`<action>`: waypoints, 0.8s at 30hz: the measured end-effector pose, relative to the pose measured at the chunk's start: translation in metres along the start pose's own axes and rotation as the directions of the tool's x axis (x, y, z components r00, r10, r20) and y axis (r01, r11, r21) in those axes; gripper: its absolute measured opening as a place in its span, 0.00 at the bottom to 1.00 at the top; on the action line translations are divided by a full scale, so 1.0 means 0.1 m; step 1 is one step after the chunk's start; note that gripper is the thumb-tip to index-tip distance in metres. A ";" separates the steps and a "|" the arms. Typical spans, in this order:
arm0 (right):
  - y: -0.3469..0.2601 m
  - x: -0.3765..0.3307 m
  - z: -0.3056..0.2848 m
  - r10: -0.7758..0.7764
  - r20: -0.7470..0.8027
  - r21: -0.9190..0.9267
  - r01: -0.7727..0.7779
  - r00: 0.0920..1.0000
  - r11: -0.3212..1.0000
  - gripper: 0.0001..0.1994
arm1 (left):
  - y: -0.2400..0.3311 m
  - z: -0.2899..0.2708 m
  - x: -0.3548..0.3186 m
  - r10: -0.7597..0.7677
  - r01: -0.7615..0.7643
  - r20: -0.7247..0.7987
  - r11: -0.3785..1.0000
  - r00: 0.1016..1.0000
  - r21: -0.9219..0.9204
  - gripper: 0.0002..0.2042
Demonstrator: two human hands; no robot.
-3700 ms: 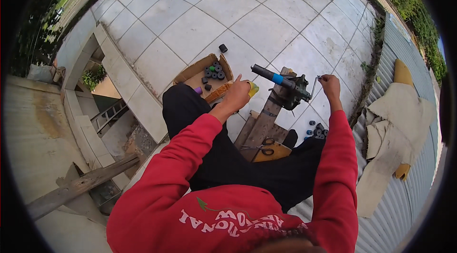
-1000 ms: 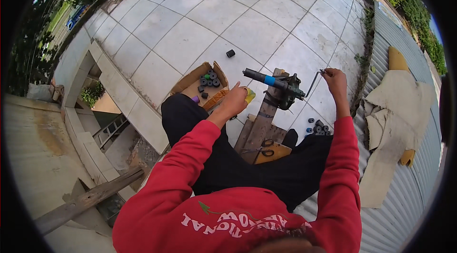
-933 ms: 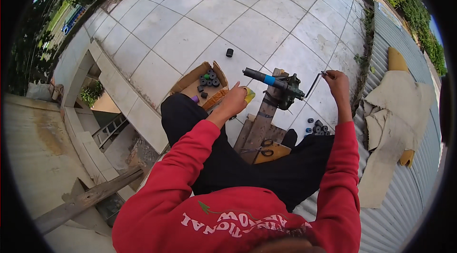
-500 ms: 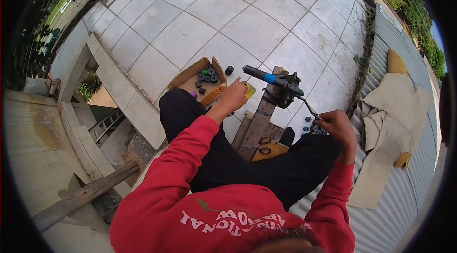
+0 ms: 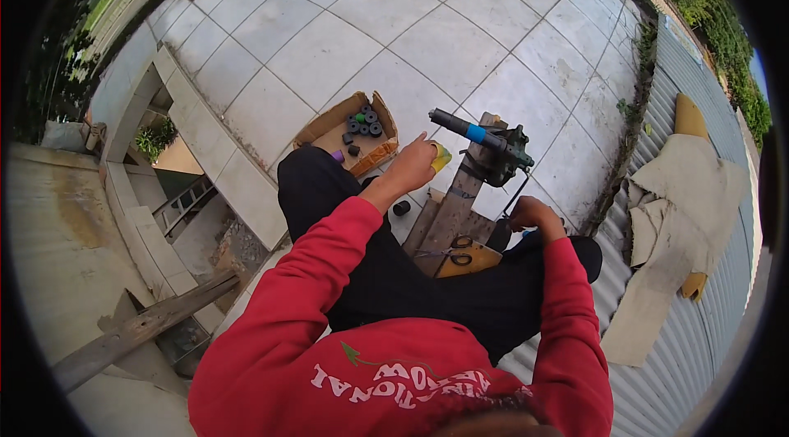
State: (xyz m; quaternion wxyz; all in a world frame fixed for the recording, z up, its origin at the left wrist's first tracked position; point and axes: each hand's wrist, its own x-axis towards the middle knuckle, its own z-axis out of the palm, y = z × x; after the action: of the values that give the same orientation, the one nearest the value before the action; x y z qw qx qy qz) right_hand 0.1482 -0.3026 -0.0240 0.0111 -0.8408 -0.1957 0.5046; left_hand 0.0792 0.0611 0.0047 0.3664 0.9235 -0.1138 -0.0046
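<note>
Head view, left grip (image 5: 413, 164) forward, pinching yellowish piece (image 5: 442, 158), right grip (image 5: 534, 213) low, clasping crank (image 5: 517, 195)

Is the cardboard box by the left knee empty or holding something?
Holding something: dark cylindrical pieces show inside the open-topped cardboard box.

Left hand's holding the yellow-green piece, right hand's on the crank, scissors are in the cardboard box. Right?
Scissors are wrong: the head view shows the scissors lying on the wooden boards and yellow piece, outside the cardboard box. Left hand holding the yellow-green piece and right hand on the crank stand.
</note>
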 end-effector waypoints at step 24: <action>0.39 0.34 -1.31 0.166 -0.852 0.160 -0.055 0.496 0.986 0.11 | -0.05 0.09 -0.04 -0.007 0.006 0.052 1.000 0.999 0.014 0.07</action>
State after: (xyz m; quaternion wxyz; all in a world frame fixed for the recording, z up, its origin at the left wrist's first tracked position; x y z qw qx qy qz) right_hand 0.2863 -0.3034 0.0031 0.1214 -0.9889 -0.0812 0.0286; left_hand 0.0759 0.0596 -0.0051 0.3568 0.9260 -0.1202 -0.0290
